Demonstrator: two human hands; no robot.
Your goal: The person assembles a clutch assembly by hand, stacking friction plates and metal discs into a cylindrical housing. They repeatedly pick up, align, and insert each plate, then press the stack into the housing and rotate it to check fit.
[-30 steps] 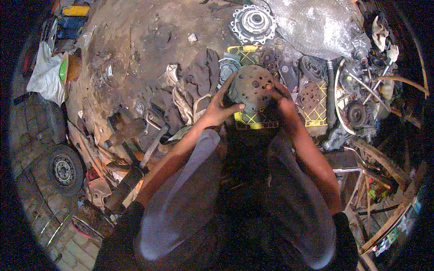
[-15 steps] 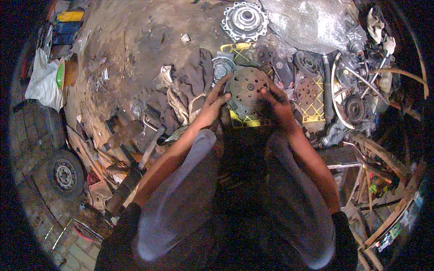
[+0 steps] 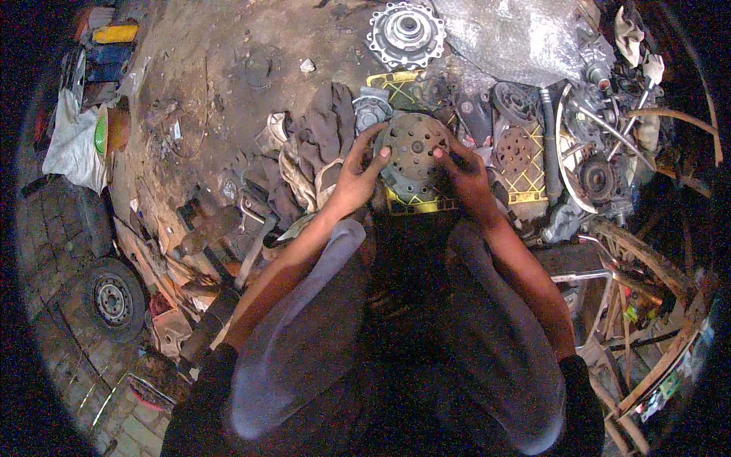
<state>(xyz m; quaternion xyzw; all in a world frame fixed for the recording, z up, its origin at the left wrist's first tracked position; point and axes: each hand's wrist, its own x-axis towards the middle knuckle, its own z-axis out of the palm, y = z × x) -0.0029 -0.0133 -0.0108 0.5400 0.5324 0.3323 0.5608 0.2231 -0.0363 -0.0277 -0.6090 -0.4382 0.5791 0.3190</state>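
- Two knees in greyish trousers [image 3: 297, 327] sit closest to the camera, bare forearms running past on the outer sides.
- Left hand [image 3: 359, 174] is curled around the left edge of a brown, hole-studded metal disc [image 3: 411, 164], thumb pressed near the rim; the other fingers partly disappear behind it.
- Right hand [image 3: 468, 179] has the opposite edge, thumb tip on the disc's face. Those fingers are pretty dark, but they're gripping too.
- So the disc is right between both hands, holes facing up, out past the knees and over the near side of a yellow lattice crate [image 3: 426, 206]. Can't tell if it's touching the crate.
- Another holed disc [image 3: 516, 150], rustier, lies to the right, with a dark pulley-like wheel [image 3: 515, 103] just beyond.
- Crumpled dark cloth [image 3: 329, 122] to the left, grey metal housing [image 3: 371, 110] beside it.
- Way out back: a silvery toothed part [image 3: 407, 34] next to a shiny grey sheet [image 3: 506, 38].
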